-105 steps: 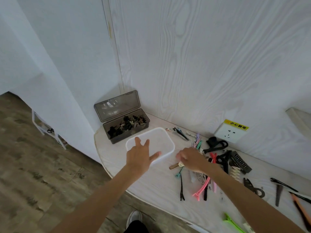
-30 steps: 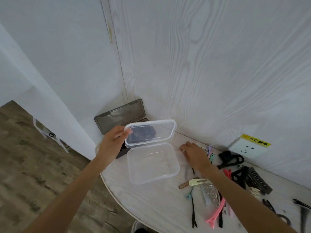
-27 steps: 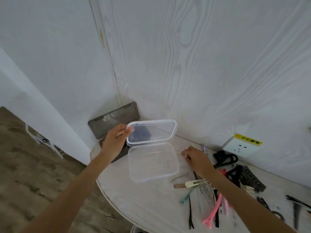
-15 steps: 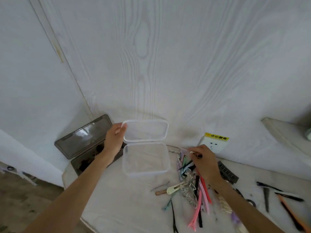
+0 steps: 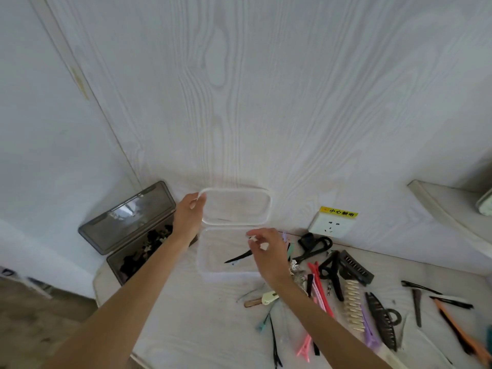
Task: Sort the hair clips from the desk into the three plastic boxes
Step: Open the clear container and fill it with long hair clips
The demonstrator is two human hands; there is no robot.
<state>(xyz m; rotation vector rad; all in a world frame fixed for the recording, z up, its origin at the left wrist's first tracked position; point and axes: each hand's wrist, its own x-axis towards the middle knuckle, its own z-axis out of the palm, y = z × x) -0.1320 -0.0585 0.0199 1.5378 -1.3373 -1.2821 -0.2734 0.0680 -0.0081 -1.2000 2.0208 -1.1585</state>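
Observation:
A clear plastic box [image 5: 203,265] stands open on the white desk against the wall. My left hand [image 5: 187,217] grips the left rim of its raised lid [image 5: 237,210] and holds it upright. My right hand [image 5: 269,258] hovers over the box's right side with fingers loosely curled. Small white bits show at its fingertips, and I cannot tell if they are clips. A thin black hair clip [image 5: 238,258], blurred, lies inside the box just left of that hand. To the right, many loose hair clips [image 5: 322,283] of several colours are spread over the desk.
A dark smoky box [image 5: 113,263] with its lid [image 5: 127,217] open holds small dark claw clips at the left, beside my left forearm. A wall socket [image 5: 332,225] with a yellow label sits behind the clips. The desk's curved front edge [image 5: 98,286] is near. A white ledge [image 5: 450,211] juts out at right.
My right hand has moved left from the clip pile to over the clear box, and a black clip now lies inside it. My left hand still holds the lid up.

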